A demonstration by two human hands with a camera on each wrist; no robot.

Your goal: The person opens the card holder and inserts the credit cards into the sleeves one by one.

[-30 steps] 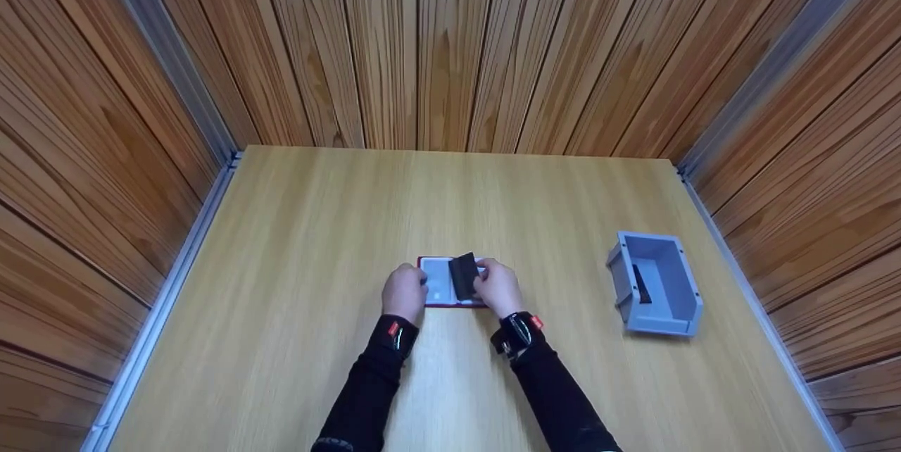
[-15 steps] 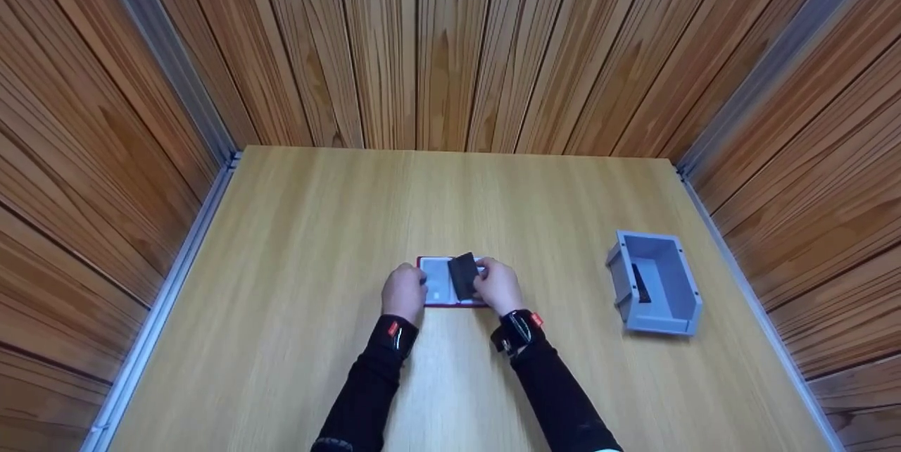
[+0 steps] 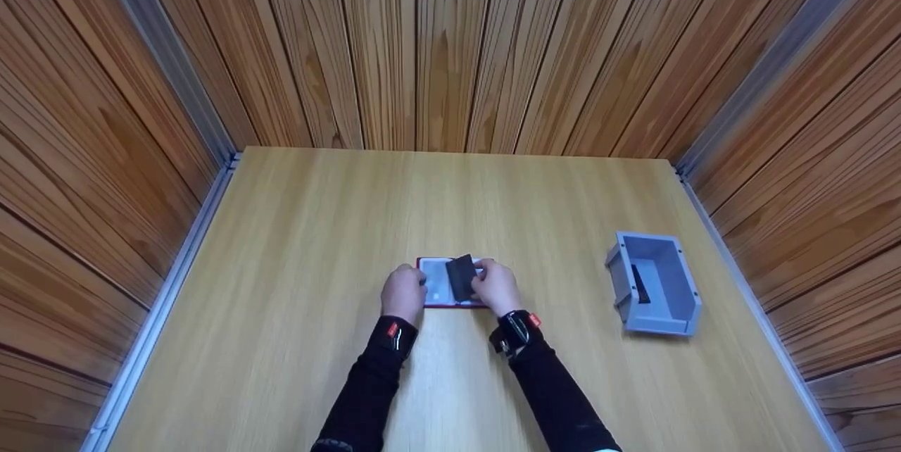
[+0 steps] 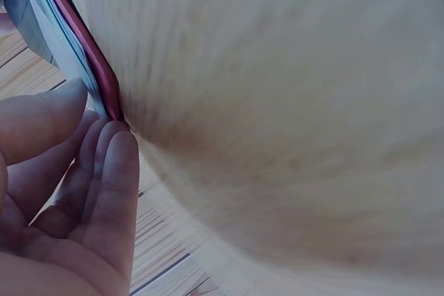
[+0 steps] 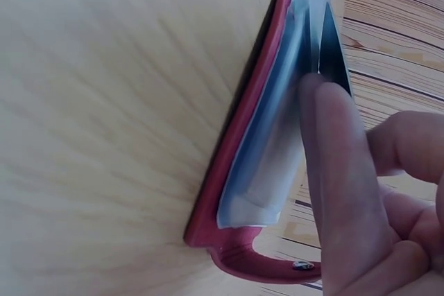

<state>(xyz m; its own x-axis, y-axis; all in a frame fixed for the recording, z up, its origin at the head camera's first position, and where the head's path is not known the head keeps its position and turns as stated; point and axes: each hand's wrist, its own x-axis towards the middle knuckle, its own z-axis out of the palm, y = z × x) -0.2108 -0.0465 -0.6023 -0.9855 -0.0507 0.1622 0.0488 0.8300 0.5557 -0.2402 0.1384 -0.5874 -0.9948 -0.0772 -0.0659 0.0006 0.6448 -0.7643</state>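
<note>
A: Head view first: where is the dark card (image 3: 460, 279)?

B: Over the right half of the opened red card holder (image 3: 435, 283), which lies on the table (image 3: 450, 198). The card is just left of the right hand (image 3: 497, 288), which pinches its right edge. The left hand (image 3: 403, 291) is the farther one, across the left page.

A: Its long axis?

B: Near to far, with the far end leaning left. The holder's long side runs left to right, so I'd judge that skew between card and page matters most.

A: Anything to the right?

B: A blue-grey storage bin (image 3: 662, 323), well apart from the hands, with a thin dark piece (image 3: 640, 285) by its left wall.

A: Left wrist view?

B: The thumb (image 4: 41, 123) is against the clear sleeves (image 4: 66, 53), fingers at the red cover; the left hand is nearly closed on the holder's left edge.

A: Right wrist view?

B: Two fingers reach out beside the sleeves, the card's dark edge beyond their tips. The grip point is hidden here, and I can't tell whether the card is inside a sleeve. A snap strap (image 5: 263, 268) curls from the holder's right side.
</note>
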